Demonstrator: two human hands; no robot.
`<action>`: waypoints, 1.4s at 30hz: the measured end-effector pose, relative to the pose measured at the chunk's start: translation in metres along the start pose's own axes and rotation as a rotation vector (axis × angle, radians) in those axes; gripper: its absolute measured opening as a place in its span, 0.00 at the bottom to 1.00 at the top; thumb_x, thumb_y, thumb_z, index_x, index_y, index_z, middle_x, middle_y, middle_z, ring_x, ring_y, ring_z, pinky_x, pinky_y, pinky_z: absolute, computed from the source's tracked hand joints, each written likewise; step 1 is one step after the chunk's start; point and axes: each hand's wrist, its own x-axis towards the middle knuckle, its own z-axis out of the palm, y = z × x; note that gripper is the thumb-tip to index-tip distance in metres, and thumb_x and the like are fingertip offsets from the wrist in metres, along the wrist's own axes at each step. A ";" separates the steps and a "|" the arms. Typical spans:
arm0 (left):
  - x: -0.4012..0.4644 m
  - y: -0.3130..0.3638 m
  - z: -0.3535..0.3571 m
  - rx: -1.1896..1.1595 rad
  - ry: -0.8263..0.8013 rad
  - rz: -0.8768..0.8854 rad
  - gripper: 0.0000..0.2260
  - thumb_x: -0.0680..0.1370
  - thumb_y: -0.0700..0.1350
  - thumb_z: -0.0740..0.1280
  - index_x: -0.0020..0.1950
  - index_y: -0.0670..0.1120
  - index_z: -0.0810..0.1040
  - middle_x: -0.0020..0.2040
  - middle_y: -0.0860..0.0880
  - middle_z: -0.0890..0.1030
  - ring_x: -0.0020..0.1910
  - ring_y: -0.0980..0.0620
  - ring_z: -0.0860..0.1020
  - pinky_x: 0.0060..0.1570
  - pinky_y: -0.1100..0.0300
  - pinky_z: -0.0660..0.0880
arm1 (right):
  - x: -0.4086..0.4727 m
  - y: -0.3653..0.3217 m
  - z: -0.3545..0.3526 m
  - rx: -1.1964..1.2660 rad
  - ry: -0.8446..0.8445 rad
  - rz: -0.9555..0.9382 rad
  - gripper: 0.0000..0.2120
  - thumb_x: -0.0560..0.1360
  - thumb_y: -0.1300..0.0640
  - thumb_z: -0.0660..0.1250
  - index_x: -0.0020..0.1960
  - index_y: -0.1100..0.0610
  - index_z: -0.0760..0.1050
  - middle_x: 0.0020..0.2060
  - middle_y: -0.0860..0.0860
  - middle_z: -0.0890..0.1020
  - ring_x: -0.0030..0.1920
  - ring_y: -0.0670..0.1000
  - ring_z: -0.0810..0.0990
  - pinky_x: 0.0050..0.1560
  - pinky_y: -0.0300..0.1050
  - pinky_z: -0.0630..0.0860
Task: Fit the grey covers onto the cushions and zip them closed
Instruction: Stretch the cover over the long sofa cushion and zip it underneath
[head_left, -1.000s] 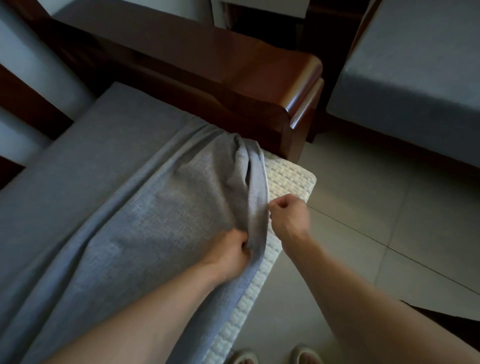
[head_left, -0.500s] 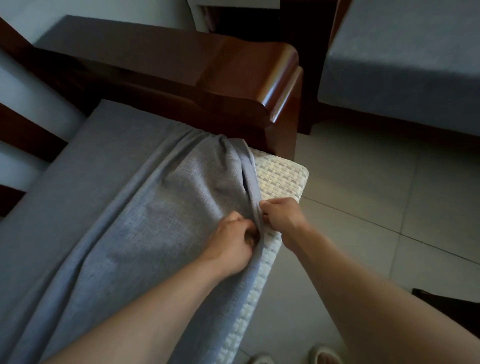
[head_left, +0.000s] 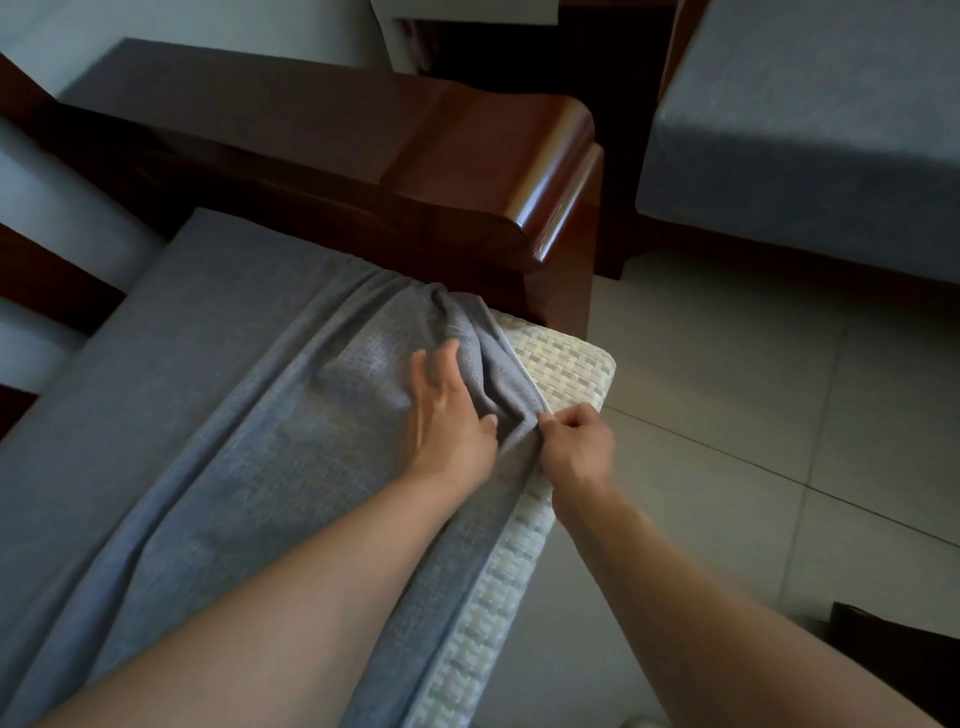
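Cover (head_left: 270, 415) bunched beside right hand (head_left: 576, 447) — pinched at hem to drag over cushion (head_left: 561, 369); left hand (head_left: 449, 421) spread flat, pinning slack.

The grey cover (head_left: 249, 415) has a fine woven fleck; the cushion (head_left: 561, 369) shows a white basket-weave pattern; the armrest (head_left: 493, 171) is glossy reddish-brown wood.

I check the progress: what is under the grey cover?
A white woven cushion shows past the grey cover at the corner and front edge. The rest is hidden by cloth.
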 end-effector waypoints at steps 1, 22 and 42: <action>0.006 0.002 0.002 0.000 -0.057 -0.040 0.34 0.75 0.42 0.68 0.75 0.51 0.53 0.74 0.45 0.57 0.69 0.45 0.65 0.66 0.54 0.64 | 0.000 0.002 0.000 0.067 -0.005 0.049 0.12 0.78 0.61 0.62 0.36 0.56 0.67 0.31 0.51 0.71 0.31 0.48 0.68 0.32 0.40 0.67; 0.044 0.037 0.032 -0.032 0.106 -0.346 0.23 0.76 0.46 0.66 0.67 0.46 0.61 0.60 0.41 0.77 0.57 0.39 0.75 0.51 0.51 0.70 | 0.060 -0.005 -0.051 0.131 -0.019 0.130 0.12 0.77 0.60 0.63 0.35 0.58 0.71 0.31 0.52 0.72 0.32 0.49 0.68 0.32 0.41 0.65; 0.045 0.040 0.061 0.226 0.015 -0.009 0.14 0.80 0.53 0.58 0.50 0.43 0.74 0.55 0.46 0.75 0.56 0.45 0.72 0.54 0.51 0.68 | 0.117 0.019 -0.057 0.490 0.224 0.374 0.09 0.75 0.58 0.68 0.41 0.63 0.75 0.48 0.57 0.81 0.49 0.56 0.80 0.57 0.55 0.77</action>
